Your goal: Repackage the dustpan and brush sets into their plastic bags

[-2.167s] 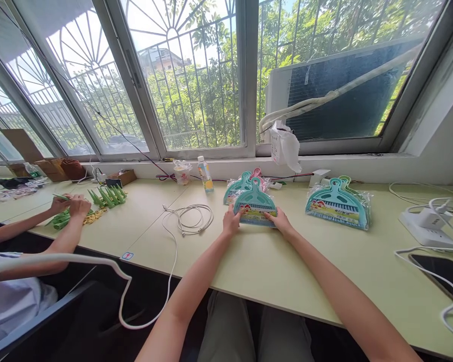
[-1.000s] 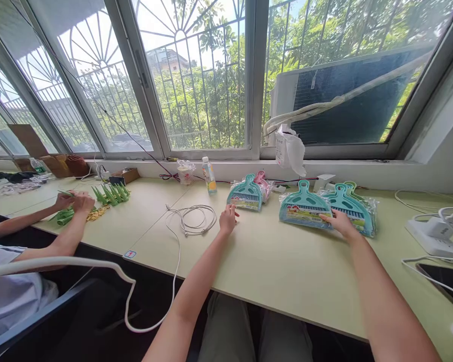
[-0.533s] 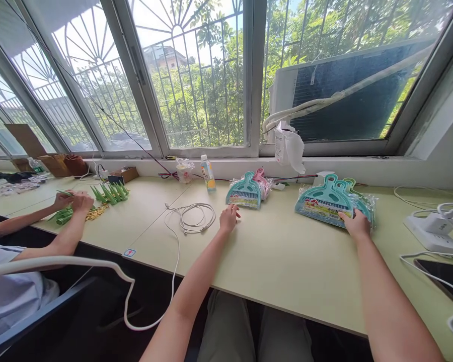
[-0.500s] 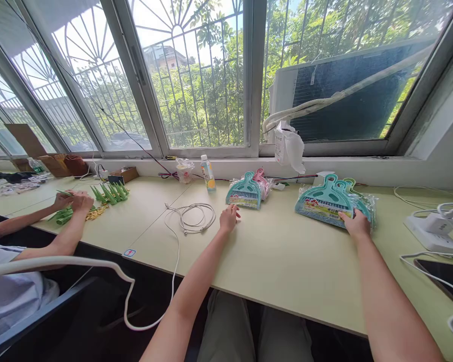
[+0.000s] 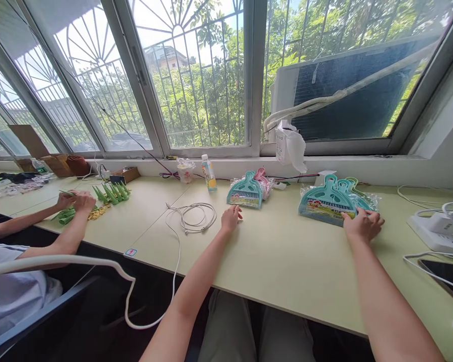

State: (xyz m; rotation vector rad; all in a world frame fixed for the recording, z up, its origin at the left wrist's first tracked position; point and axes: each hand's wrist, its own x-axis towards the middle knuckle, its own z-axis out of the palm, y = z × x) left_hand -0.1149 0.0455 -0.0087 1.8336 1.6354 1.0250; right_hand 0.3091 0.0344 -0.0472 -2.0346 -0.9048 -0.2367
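Observation:
My left hand rests on the table with loosely bent fingers slightly apart, holding nothing. Just beyond it lies a small pile of plastic-wrapped dustpan and brush sets, a teal set in front and a pink one behind. At the right, my right hand touches the near right corner of a second pile, its thumb and fingers spread. The front teal dustpan and brush set there has a printed label, with another teal one and a green one behind. My right fingertips partly hide that corner.
A drink bottle and a plastic-wrapped cup stand by the window wall. A coiled white cable lies left of my left hand. At far right are a power strip and a phone. A co-worker's hands handle green pieces at left.
My right hand has shifted slightly right along the pile's near edge, and its fingers have spread outward from the wrapped sets. My left hand stays in place.

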